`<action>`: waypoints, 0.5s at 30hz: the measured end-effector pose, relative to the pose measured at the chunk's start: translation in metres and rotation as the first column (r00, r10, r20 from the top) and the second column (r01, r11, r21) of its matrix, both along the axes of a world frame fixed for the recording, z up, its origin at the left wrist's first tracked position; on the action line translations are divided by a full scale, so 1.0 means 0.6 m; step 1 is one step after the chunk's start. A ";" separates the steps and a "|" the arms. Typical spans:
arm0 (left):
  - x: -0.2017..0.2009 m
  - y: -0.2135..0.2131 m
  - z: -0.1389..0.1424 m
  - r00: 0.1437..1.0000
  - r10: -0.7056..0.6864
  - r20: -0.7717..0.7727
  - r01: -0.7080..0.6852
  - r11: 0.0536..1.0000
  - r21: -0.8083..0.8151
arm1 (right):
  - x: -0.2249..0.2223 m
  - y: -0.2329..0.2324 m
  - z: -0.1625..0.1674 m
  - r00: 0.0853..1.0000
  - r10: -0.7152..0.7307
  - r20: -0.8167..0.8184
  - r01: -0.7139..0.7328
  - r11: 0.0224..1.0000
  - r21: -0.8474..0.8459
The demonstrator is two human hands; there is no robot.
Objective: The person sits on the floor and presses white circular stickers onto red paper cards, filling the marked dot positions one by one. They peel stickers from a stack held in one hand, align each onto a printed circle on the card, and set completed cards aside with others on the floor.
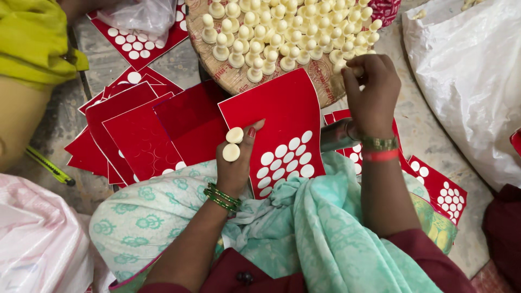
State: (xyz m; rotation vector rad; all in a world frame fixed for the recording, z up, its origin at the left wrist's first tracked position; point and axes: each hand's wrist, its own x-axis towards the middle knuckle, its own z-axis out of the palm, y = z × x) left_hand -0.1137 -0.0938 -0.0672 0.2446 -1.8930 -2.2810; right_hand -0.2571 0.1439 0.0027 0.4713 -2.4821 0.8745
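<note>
Low centre, our left hand point(234, 163) pins a thin, bendy red sticker sheet point(279, 127), two discs on its fingers. Right hand point(372, 89) pinches a small, light cream cone point(355, 70) at the tray point(325, 87) edge; best gripped by its narrow top.

A red sticker sheet point(285, 127) with rows of round white labels lies at the centre of the frame. More red sheets point(138, 133), mostly peeled bare, fan out left of centre. Another red sheet point(142, 40) with white dots sits at upper left under a clear plastic bag point(142, 13). A further dotted sheet point(444, 190) lies at lower right. A big white sack point(472, 76) fills the upper right.
</note>
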 end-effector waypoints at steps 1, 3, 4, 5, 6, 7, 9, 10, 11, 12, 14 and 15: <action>-0.001 0.000 -0.003 1.000 -0.003 -0.014 0.002 1.000 -0.011 | 0.015 -0.007 -0.005 0.995 0.023 0.097 -0.009 0.991 -0.137; -0.004 0.002 -0.009 1.000 -0.012 -0.011 0.012 1.000 -0.012 | 0.060 -0.037 -0.025 0.934 0.192 0.302 -0.057 0.913 -0.404; -0.006 0.004 -0.013 1.000 -0.016 0.003 0.016 1.000 -0.005 | 0.086 -0.058 -0.038 0.861 0.336 0.382 -0.089 0.840 -0.536; -0.007 0.004 -0.016 1.000 -0.017 0.017 0.017 1.000 0.000 | 0.111 -0.083 -0.052 0.839 0.396 0.374 -0.124 0.808 -0.576; -0.008 0.004 -0.020 0.987 -0.028 0.157 0.032 0.999 -0.018 | 0.130 -0.106 -0.064 0.811 0.458 0.365 -0.159 0.772 -0.616; -0.008 0.004 -0.022 0.954 -0.033 0.297 0.045 0.998 -0.034 | 0.144 -0.126 -0.074 0.774 0.515 0.369 -0.136 0.703 -0.698; -0.005 0.001 -0.026 0.957 -0.062 0.283 0.051 0.998 0.047 | 0.165 -0.154 -0.086 0.694 0.626 0.356 -0.070 0.551 -0.831; -0.004 0.000 -0.026 0.989 -0.077 0.125 0.059 0.988 0.140 | 0.176 -0.158 -0.086 0.747 0.551 0.371 -0.137 0.674 -0.726; -0.004 -0.002 -0.026 0.996 -0.075 -0.039 0.082 0.970 0.230 | 0.184 -0.160 -0.084 0.800 0.474 0.367 -0.189 0.781 -0.596; -0.003 -0.004 -0.025 0.996 -0.081 -0.021 0.084 0.968 0.236 | 0.190 -0.163 -0.081 0.851 0.396 0.346 -0.222 0.867 -0.446; -0.003 -0.007 -0.023 0.995 -0.101 0.011 0.095 0.964 0.249 | 0.193 -0.159 -0.073 0.876 0.411 0.252 -0.319 0.886 -0.337; -0.004 -0.008 -0.022 0.994 -0.108 0.008 0.103 0.965 0.243 | 0.193 -0.157 -0.069 0.883 0.421 0.206 -0.360 0.891 -0.276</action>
